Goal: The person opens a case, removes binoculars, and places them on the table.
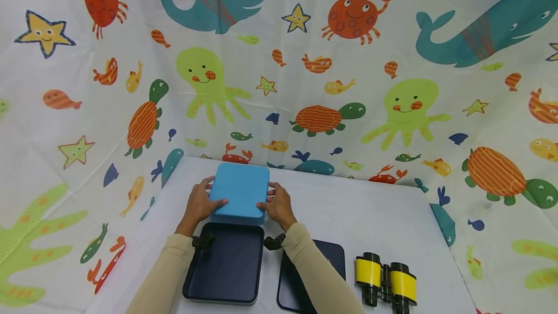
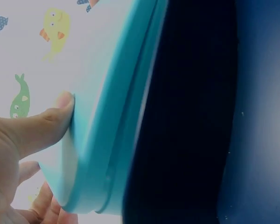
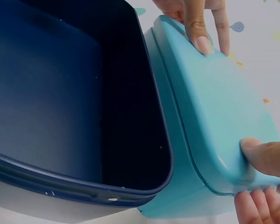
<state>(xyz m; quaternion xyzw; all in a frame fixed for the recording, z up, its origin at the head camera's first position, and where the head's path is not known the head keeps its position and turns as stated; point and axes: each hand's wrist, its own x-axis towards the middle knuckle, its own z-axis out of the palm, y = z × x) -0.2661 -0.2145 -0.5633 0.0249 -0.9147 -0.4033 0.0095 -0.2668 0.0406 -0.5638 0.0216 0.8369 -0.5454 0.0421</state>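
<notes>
A light blue plastic box (image 1: pixel 240 190) with its lid on stands at the back of the table. My left hand (image 1: pixel 199 205) grips its left side, thumb on top of the lid and fingers down the side. On the right side, my right hand (image 1: pixel 280 206) holds it the same way. The right wrist view shows the right thumb (image 3: pixel 266 156) on the blue lid (image 3: pixel 224 98) and fingertips under the lid's edge. Directly in front stands a lidless navy box (image 1: pixel 224 265), its near wall close against the blue one in the right wrist view.
A dark flat lid (image 1: pixel 333 256) lies right of the navy box, partly hidden under my right forearm. Yellow and black binoculars (image 1: pixel 403 282) lie farther right. A white cloth (image 1: pixel 375 212) covers the table, and a sea-animal curtain (image 1: pixel 270 96) hangs behind and at the sides.
</notes>
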